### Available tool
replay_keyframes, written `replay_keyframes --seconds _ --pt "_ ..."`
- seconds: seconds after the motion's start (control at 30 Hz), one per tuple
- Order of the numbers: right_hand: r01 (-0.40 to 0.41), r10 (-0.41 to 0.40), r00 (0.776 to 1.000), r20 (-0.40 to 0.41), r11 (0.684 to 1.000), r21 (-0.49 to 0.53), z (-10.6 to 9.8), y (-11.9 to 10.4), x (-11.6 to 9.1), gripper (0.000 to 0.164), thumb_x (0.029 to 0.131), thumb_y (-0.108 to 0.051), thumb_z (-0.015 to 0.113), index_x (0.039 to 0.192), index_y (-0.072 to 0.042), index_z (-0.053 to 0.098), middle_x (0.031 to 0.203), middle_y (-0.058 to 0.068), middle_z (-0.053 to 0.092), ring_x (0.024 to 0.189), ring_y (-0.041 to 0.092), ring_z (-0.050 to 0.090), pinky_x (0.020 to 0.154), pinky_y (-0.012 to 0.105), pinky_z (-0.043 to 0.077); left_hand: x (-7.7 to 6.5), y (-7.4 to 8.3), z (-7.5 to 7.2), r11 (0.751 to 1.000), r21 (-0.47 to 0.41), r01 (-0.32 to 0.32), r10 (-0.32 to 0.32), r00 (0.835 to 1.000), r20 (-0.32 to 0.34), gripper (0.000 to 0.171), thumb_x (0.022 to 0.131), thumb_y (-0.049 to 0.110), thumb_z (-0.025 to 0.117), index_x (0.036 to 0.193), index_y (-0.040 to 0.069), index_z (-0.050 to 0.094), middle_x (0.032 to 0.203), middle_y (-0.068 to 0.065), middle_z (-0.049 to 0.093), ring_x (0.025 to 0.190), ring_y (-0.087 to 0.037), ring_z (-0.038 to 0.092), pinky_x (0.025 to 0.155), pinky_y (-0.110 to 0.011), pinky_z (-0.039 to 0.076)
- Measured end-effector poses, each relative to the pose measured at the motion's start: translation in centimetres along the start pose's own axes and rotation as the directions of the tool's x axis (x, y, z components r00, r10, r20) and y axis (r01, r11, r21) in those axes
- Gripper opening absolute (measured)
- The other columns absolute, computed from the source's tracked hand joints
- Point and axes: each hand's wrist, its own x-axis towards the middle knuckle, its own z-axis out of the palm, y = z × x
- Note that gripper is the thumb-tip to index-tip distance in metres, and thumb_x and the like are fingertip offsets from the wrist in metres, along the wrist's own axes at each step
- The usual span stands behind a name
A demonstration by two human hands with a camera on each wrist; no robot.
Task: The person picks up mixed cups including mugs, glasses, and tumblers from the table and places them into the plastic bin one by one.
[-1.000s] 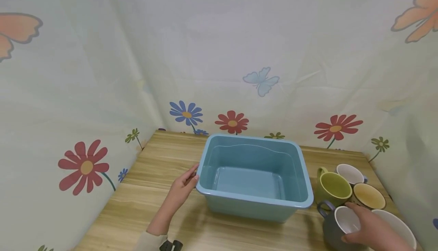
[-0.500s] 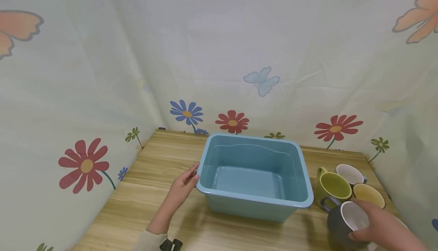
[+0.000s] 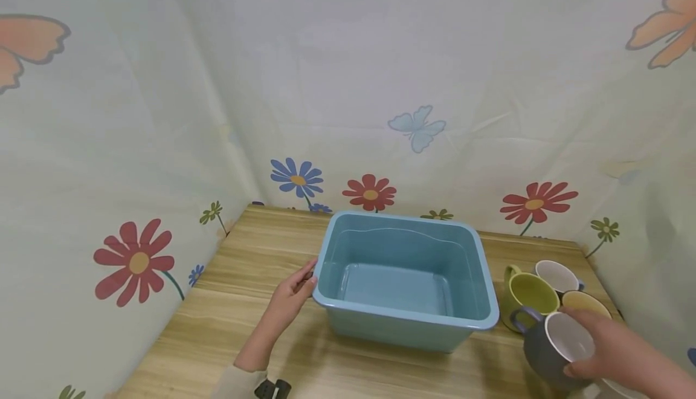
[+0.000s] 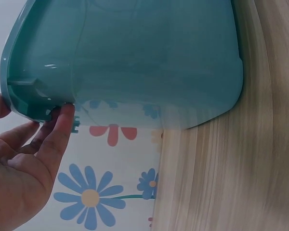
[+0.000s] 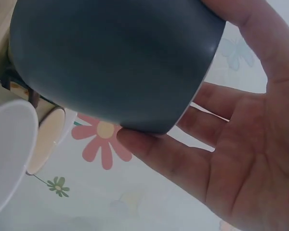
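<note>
A dark grey mug (image 3: 545, 349) with a white inside is tilted in my right hand (image 3: 614, 350), thumb and fingers gripping it near the rim. Its handle points to the left, toward the tub. The right wrist view shows the mug's smooth outer wall (image 5: 111, 62) between my thumb and fingers. My left hand (image 3: 288, 296) holds the left rim of a light blue plastic tub (image 3: 391, 326). In the left wrist view the thumb is over the rim and the fingers (image 4: 60, 134) are curled under it. The tub's inside is bare.
Right of the tub stand a green mug (image 3: 530, 293), a white-lined cup (image 3: 557, 275) and a cream-lined cup (image 3: 587, 303). A white cup (image 5: 9, 154), mostly hidden in the head view, stands under my right hand. Flower-printed cloth (image 3: 348, 115) encloses the wooden table (image 3: 217, 320).
My right hand has lifted the grey mug and moved it slightly up and to the right, over the white cup. My left hand has stayed on the tub's rim.
</note>
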Motion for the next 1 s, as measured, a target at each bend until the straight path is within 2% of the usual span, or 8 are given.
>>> replay_keyframes --seconds 0.1,0.17,0.27,0.43,0.57,0.77,0.9,1.0 --pt "-0.004 0.003 0.999 0.044 1.0 0.009 -0.7 -0.1 0.2 0.084 0.063 -0.024 0.094 0.128 0.014 0.057 0.112 0.021 0.068 0.086 0.019 0.057 0.066 0.027 0.046 -0.1 0.0 0.0 1.0 -0.007 -0.005 0.005 1.0 -0.003 0.048 0.104 0.011 0.056 0.149 -0.003 0.048 0.134 -0.031 0.064 0.124 -0.041 0.065 0.096 -0.034 0.059" --pt "0.009 -0.01 0.998 0.056 1.0 0.005 -0.9 0.1 0.3 0.084 0.064 -0.025 0.095 0.129 0.012 0.057 0.113 0.019 0.068 0.087 0.015 0.056 0.065 0.026 0.046 -0.1 0.0 0.1 1.0 -0.012 -0.005 0.005 1.0 -0.003 0.047 0.104 0.01 0.056 0.149 -0.004 0.048 0.135 -0.031 0.063 0.125 -0.042 0.064 0.096 -0.034 0.059" --pt "0.067 -0.067 0.998 0.014 0.998 -0.022 -0.9 0.7 0.2 0.084 0.06 -0.028 0.096 0.127 0.009 0.061 0.115 0.018 0.069 0.083 0.007 0.052 0.063 0.023 0.044 -0.2 0.0 0.2 1.0 -0.014 -0.003 0.003 1.0 -0.006 0.047 0.104 0.01 0.056 0.148 -0.003 0.049 0.134 -0.031 0.064 0.124 -0.041 0.065 0.096 -0.033 0.059" --pt "0.097 -0.098 0.995 -0.022 0.995 -0.024 -1.5 0.8 -0.1 0.083 0.057 -0.023 0.097 0.126 0.008 0.06 0.113 0.02 0.068 0.081 0.002 0.048 0.061 0.022 0.042 -0.3 -0.3 0.3 1.0 -0.006 -0.007 0.007 1.0 -0.013 0.046 0.104 0.009 0.056 0.148 -0.003 0.05 0.131 -0.03 0.065 0.122 -0.04 0.066 0.095 -0.033 0.059" --pt "0.125 -0.13 0.989 -0.067 0.99 -0.07 -2.6 1.0 -0.2 0.082 0.054 -0.021 0.097 0.123 0.007 0.062 0.11 0.021 0.07 0.079 -0.003 0.046 0.062 0.022 0.042 -0.3 -0.5 0.3 1.0 -0.006 -0.009 0.009 1.0 -0.013 0.046 0.104 0.01 0.056 0.148 -0.003 0.05 0.133 -0.031 0.064 0.123 -0.041 0.065 0.096 -0.034 0.059" --pt "0.122 -0.128 0.99 -0.049 0.985 -0.123 -4.4 1.3 0.1 0.086 0.054 -0.023 0.097 0.125 0.009 0.061 0.112 0.022 0.07 0.079 -0.004 0.047 0.063 0.022 0.045 -0.2 -0.5 0.2 1.0 -0.011 -0.015 0.015 1.0 -0.001 0.048 0.104 0.011 0.056 0.149 -0.004 0.047 0.136 -0.031 0.062 0.125 -0.041 0.064 0.096 -0.033 0.059" --pt "0.133 -0.148 0.984 -0.1 0.981 -0.143 -5.3 1.5 0.2 0.087 0.052 -0.024 0.098 0.124 0.01 0.061 0.109 0.022 0.071 0.079 -0.006 0.046 0.062 0.021 0.044 -0.1 -0.3 0.2 1.0 -0.008 -0.019 0.019 1.0 -0.006 0.048 0.104 0.012 0.056 0.15 -0.003 0.048 0.135 -0.03 0.063 0.126 -0.041 0.063 0.098 -0.033 0.058" --pt "0.164 -0.187 0.97 -0.154 0.974 -0.154 -5.9 1.4 0.4 0.087 0.049 -0.022 0.099 0.121 0.009 0.061 0.106 0.021 0.072 0.078 -0.005 0.049 0.06 0.022 0.044 0.0 -0.2 0.3 1.0 0.006 -0.018 0.018 1.0 -0.025 0.048 0.104 0.012 0.056 0.15 -0.001 0.048 0.133 -0.03 0.064 0.125 -0.042 0.063 0.099 -0.034 0.057"
